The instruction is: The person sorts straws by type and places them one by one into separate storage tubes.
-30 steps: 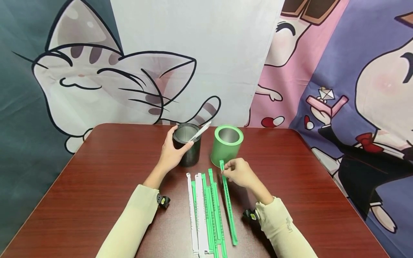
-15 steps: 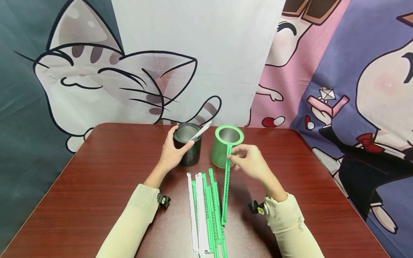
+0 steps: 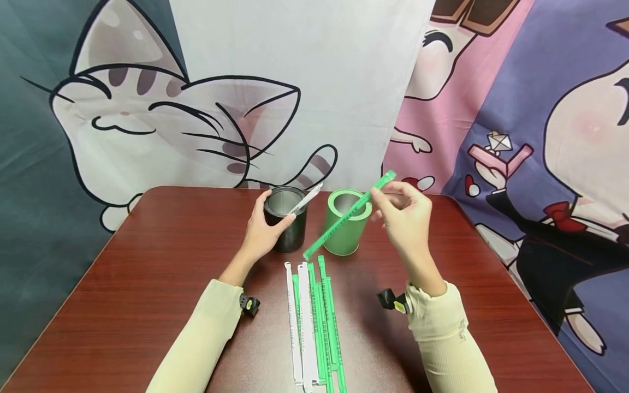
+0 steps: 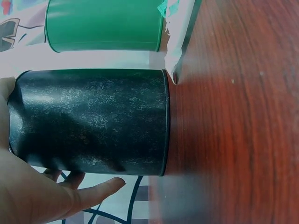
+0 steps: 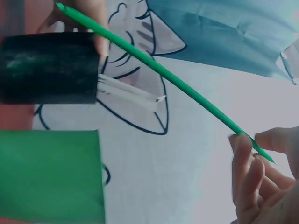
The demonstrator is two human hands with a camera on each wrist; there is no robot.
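Note:
My left hand (image 3: 260, 232) grips the side of a black can (image 3: 290, 237), thumb and fingers apart around its rim. White wrapped straws (image 3: 308, 198) lean out of that can; in the right wrist view, more than one white straw (image 5: 128, 93) shows. My right hand (image 3: 408, 218) pinches a green wrapped straw (image 3: 334, 229) near its upper end. The straw slants in the air, in front of the green can's (image 3: 349, 241) mouth, its lower end to the left. How deep the green can is filled stays hidden.
Several loose green straws (image 3: 324, 322) and white straws (image 3: 304, 327) lie side by side on the brown table (image 3: 172, 284), in front of the cans. Behind the table's far edge hangs a cartoon-printed cloth (image 3: 363, 98).
My right hand has lifted the green straw off the table and up beside the green can's rim, tilting it from near upright to a slant. My left hand and the black can have stayed still.

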